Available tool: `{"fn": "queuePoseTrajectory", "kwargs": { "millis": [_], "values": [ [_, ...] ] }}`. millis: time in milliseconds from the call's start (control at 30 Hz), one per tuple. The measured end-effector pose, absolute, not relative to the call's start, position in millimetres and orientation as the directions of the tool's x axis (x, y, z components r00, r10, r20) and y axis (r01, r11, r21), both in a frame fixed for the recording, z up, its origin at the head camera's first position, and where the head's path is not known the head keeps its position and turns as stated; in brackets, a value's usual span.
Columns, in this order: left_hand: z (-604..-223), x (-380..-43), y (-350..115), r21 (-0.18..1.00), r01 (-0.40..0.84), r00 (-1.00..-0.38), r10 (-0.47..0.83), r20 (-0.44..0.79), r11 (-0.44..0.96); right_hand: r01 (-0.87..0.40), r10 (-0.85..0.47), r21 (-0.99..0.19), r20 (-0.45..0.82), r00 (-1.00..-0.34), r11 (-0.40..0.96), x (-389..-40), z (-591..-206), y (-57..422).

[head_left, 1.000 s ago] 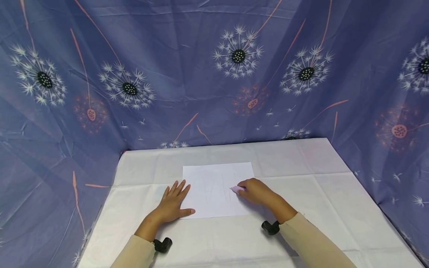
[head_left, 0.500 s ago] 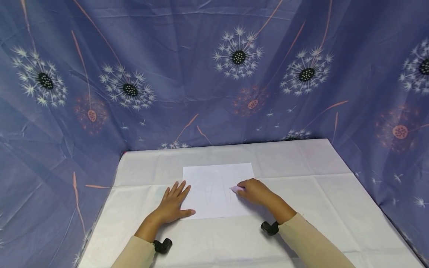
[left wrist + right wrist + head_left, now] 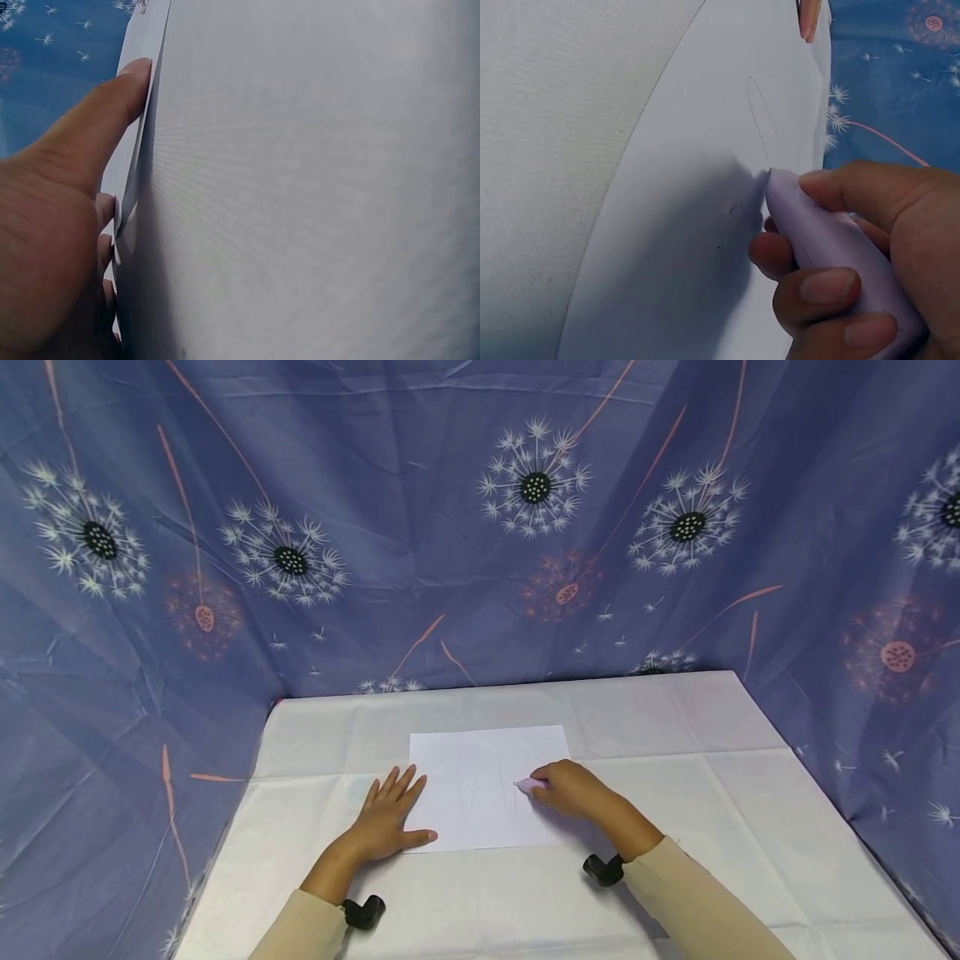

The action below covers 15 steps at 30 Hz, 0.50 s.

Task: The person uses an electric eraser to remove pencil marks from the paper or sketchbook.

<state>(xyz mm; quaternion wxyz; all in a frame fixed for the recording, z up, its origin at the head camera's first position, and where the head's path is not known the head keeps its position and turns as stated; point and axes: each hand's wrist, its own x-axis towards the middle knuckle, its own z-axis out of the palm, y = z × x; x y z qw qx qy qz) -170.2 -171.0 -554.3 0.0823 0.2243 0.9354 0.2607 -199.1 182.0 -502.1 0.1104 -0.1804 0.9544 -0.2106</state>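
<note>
A white sheet of paper (image 3: 487, 747) lies on the white-covered table, with thin V-like lines on it. My left hand (image 3: 386, 818) rests flat on the paper's left edge, fingers spread and thumb out at the lower corner. My right hand (image 3: 573, 787) grips a chunky lilac tool (image 3: 832, 240) with a smooth rounded body that narrows to a small dark point. That point sits right at the end of a thin looped line in the right wrist view. Thumb and curled fingers wrap the tool's body, and the hand's shadow falls across the paper. The tool's exact kind I cannot tell.
The white table cover (image 3: 675, 802) has fold creases and extends around the paper. A blue curtain with a dandelion print (image 3: 420, 527) hangs behind the table and down both sides. Dark wrist cameras (image 3: 364, 912) sit beside each sleeve.
</note>
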Motion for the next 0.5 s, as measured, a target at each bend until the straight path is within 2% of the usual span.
{"fn": "queuePoseTrajectory", "kwargs": {
  "millis": [500],
  "values": [
    [-552.5,-169.7,-171.2,0.519,0.368,-0.886,0.461,-0.057,0.772,-0.306,-0.406,-0.45,-0.142,-0.903,0.839,-198.7,-500.5,184.0]
  ]
}}
